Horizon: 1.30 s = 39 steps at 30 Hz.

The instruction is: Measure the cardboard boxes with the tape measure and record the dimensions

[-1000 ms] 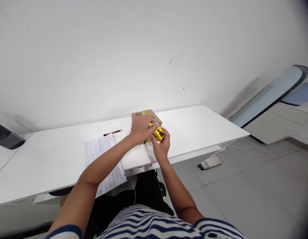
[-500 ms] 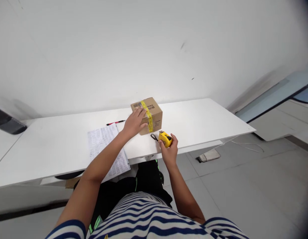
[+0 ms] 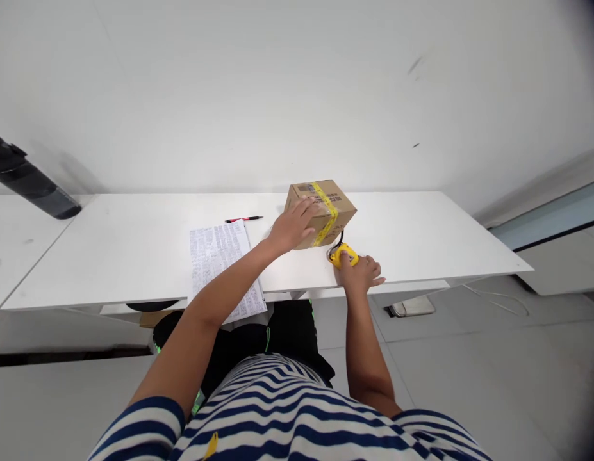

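Note:
A cardboard box (image 3: pixel 345 203) with a yellow tape band stands on the white table (image 3: pixel 412 237). My left hand (image 3: pixel 293 225) is on its near left part, with the fingers over the top and the thumb on the near face, holding the box. Just in front of the box, my right hand (image 3: pixel 359 272) grips a yellow tape measure (image 3: pixel 342 255) low at the table's front edge. The thumb lies on the tape measure and some fingers stick out to the right. A dark wrist loop hangs from the tape measure beside the box.
Written sheets of paper (image 3: pixel 217 250) lie left of the box, partly under my left forearm and over the front edge. A red and black pen (image 3: pixel 243 219) lies behind them. A dark cylindrical object (image 3: pixel 32 179) leans in at the far left. The wall (image 3: pixel 258 96) borders the table's back.
The view has shifted, so table and box sit further right. The box looks turned, with my left hand still on it. The tape measure is now turned and closer to the box.

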Available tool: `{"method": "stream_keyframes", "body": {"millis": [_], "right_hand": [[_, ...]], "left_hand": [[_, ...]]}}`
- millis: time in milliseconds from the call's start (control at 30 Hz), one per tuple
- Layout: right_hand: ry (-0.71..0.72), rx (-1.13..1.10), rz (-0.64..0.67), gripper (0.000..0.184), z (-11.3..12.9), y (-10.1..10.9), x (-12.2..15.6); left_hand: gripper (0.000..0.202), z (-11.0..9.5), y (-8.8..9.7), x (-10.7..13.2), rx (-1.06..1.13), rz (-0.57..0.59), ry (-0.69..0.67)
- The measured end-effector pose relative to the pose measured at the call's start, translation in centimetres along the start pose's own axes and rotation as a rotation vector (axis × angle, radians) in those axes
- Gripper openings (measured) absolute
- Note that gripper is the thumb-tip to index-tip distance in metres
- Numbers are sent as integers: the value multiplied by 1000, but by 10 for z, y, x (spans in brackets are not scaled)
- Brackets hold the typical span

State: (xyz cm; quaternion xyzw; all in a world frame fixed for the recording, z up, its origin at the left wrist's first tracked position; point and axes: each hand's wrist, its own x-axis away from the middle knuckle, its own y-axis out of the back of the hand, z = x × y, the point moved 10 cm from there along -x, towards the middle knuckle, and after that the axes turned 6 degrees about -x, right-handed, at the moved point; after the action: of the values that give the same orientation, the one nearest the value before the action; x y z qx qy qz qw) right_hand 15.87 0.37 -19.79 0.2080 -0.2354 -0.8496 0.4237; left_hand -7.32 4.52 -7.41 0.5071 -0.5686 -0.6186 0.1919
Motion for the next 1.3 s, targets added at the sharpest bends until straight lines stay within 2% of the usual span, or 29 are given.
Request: {"method": "stream_keyframes", "body": {"millis": [133, 200, 300, 367, 467, 533, 567, 633, 700, 733, 800, 867, 933, 1033, 1133, 1200, 1300], "right_hand": [[-13, -53, 5, 53, -2, 1, 2], [-10, -86, 10, 56, -1, 3, 5], [21, -132, 35, 62, -2, 3, 12], [45, -150, 26, 64, -4, 3, 17], [47, -218, -6, 69, -9, 1, 23], [37, -339, -6, 77, -7, -2, 26], [52, -422, 4, 81, -2, -3, 27], [155, -603, 31, 85, 21, 1, 29], [333, -721, 58, 80, 56, 15, 32], [436, -738, 77, 74, 76, 23, 35], [661, -716, 161, 62, 121, 36, 45], [902, -673, 280, 53, 165, 44, 62], [1095, -646, 355, 49, 198, 52, 79], [1239, -617, 403, 50, 227, 59, 92], [1310, -547, 468, 48, 241, 56, 89], [1327, -462, 502, 46, 247, 49, 75], [1327, -304, 523, 44, 255, 33, 37]], "left_hand": [[55, 14, 15, 16, 27, -35, 48], [55, 33, 25, 40, 73, -106, 135], [61, 73, 33, 93, 165, -264, 350], [68, 92, 26, 127, 248, -320, 472], [83, 101, 1, 152, 371, -234, 585], [90, 95, -5, 153, 374, -164, 592], [92, 90, 1, 150, 344, -171, 585], [88, 78, 28, 143, 268, -280, 566], [71, 63, 64, 135, 249, -410, 540], [59, 55, 79, 129, 280, -434, 519], [42, 38, 93, 113, 420, -342, 470], [38, 24, 93, 99, 580, -157, 442], [39, 16, 90, 91, 683, -15, 441], [38, 20, 94, 87, 742, 41, 458], [38, 31, 100, 87, 777, 25, 486], [39, 43, 105, 92, 804, -26, 543], [38, 63, 104, 107, 836, -115, 662]]}}
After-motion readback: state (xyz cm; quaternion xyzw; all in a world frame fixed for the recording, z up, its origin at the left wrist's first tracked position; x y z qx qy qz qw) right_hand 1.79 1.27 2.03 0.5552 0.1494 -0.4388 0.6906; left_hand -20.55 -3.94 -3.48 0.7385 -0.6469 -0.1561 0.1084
